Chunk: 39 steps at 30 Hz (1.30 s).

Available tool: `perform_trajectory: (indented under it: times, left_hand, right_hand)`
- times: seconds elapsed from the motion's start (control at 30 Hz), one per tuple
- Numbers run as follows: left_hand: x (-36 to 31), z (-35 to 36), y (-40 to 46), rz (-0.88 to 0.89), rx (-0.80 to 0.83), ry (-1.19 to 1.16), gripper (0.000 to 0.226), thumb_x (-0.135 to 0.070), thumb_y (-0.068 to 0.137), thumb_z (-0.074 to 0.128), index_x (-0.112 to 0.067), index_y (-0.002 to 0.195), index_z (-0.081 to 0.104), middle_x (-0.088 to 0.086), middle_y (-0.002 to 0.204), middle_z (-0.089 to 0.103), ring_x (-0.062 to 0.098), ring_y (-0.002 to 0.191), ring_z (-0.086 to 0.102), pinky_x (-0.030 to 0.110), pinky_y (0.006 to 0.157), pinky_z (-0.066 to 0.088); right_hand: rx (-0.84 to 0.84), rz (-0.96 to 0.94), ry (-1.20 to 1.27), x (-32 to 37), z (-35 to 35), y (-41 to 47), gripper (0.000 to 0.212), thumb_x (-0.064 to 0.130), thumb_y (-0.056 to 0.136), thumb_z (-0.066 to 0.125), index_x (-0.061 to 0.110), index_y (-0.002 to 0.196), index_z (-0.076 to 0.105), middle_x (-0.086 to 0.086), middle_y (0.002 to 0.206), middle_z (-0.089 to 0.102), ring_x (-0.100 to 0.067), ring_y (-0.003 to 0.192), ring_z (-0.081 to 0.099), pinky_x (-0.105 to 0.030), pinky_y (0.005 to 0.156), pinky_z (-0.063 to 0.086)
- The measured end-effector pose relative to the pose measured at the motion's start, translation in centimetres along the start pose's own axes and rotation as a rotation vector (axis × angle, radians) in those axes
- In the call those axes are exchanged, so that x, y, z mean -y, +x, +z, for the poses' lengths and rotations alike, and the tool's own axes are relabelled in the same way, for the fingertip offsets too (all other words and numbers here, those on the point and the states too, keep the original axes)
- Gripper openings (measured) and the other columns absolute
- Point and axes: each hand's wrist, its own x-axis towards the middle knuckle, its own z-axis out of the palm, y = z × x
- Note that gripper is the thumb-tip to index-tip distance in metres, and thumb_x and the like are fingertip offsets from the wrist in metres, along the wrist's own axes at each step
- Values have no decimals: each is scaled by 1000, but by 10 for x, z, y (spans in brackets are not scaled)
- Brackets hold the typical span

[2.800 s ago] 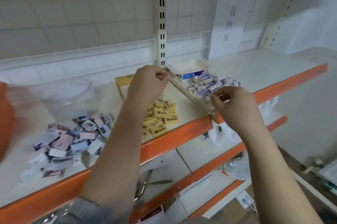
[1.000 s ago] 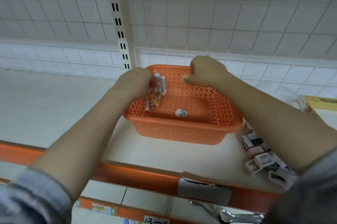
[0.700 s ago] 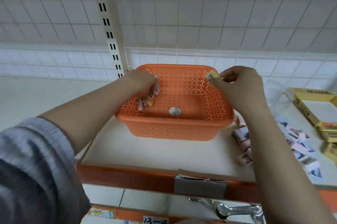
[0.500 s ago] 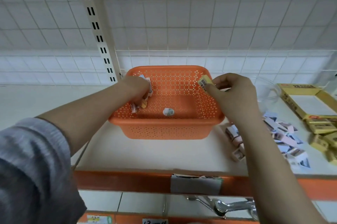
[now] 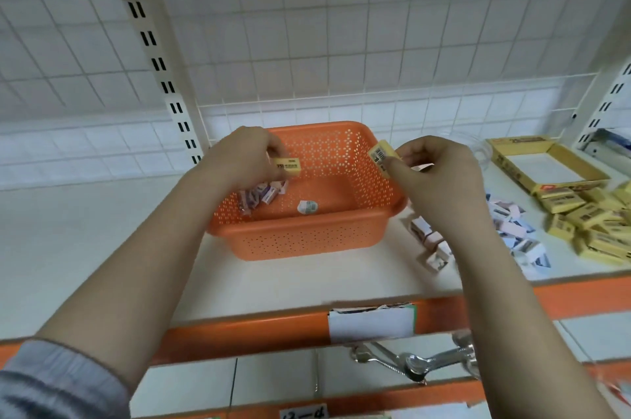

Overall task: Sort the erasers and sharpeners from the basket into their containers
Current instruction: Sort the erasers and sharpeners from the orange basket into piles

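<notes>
Our left hand (image 5: pixel 244 159) pinches one yellow eraser (image 5: pixel 288 167) above the basket (image 5: pixel 382 193); our right hand (image 5: pixel 433 172) pinches another eraser (image 5: pixel 381 155). Both seem light, firm blocks: grip the long faces.

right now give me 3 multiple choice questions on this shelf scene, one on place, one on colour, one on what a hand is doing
1. Where is the open yellow box?
A. right of the basket, at the back of the shelf
B. inside the basket
C. on the lower shelf

2. What colour is the basket?
A. blue
B. orange
C. white

3. What is the right hand doing?
A. lying flat on the shelf
B. gripping the basket rim
C. pinching a yellow eraser

Answers:
1 A: the box sits beyond the loose yellow erasers, right of the basket.
2 B: its perforated walls are orange.
3 C: fingers and thumb pinch a yellow eraser with a barcode above the basket's right rim; the left hand holds another eraser.
</notes>
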Motion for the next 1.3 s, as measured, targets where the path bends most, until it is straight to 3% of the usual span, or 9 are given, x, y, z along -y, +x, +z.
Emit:
perform_trajectory:
  times: [0.1,0.27,0.5,0.7,0.8,0.9,0.97,1.13,1.3]
  left_hand:
    - [-16,3,-12,43,-117,-113,28,-40,75,75,-26,98,67,-12,93,59,11,90,55,28,77,43]
    - [-53,15,-24,79,-166,-265,17,-32,78,73,-23,92,68,-9,90,63,4,68,52,16,55,32]
    - [-133,42,-30,106,-203,-387,19,-26,77,74,-23,95,71,-8,87,65,11,79,57,24,65,36]
    - [-225,72,-30,190,-214,-446,22,-30,80,72,-22,100,69,-10,94,61,4,61,46,16,58,32]
    - [-270,94,-29,165,-245,-479,22,-29,79,73,-23,100,69,-8,97,63,3,58,42,15,57,31]
    - [-309,112,-31,118,-210,-494,29,-31,80,72,-20,107,68,-4,103,63,8,80,52,22,74,41]
    - [-326,121,-31,91,-188,-473,30,-31,82,70,-19,109,67,-2,104,62,13,93,54,23,83,40]
    - [-353,133,-26,64,-143,-394,33,-33,85,66,-20,115,64,-4,105,59,12,96,51,17,80,33]
    - [-379,145,-15,111,-72,-370,37,-34,86,64,-22,122,62,-3,116,59,14,103,51,23,86,37]
  right_hand:
    - [-75,16,-13,-1,-10,-13,9,27,80,70,23,75,64,10,72,64,-2,55,54,-16,52,39]
    - [-228,69,-93,-11,-44,-31,13,33,80,69,21,80,64,14,73,62,3,61,56,-8,54,36]
    - [-431,153,-165,-58,-123,-43,14,30,83,67,16,84,62,5,76,61,-19,72,59,-29,63,43]
    - [-513,193,-238,-124,-211,-29,19,30,84,66,11,87,68,0,81,65,-18,75,59,-23,59,38]
    - [-462,237,-308,-162,-256,-10,22,34,84,65,13,87,70,-1,81,68,-13,61,58,-21,53,35]
    - [-349,287,-361,-197,-285,11,22,34,83,66,14,87,73,-2,81,71,-9,45,52,-21,49,32]
    - [-276,300,-389,-214,-293,24,19,28,83,66,11,85,74,-5,79,71,-9,49,48,-23,51,33]
    - [-131,390,-475,-232,-299,47,18,24,86,63,9,90,72,-13,77,68,-28,72,60,-27,65,41]
    - [4,442,-548,-235,-305,48,20,21,86,59,7,75,69,-7,62,59,-23,62,55,-25,50,35]
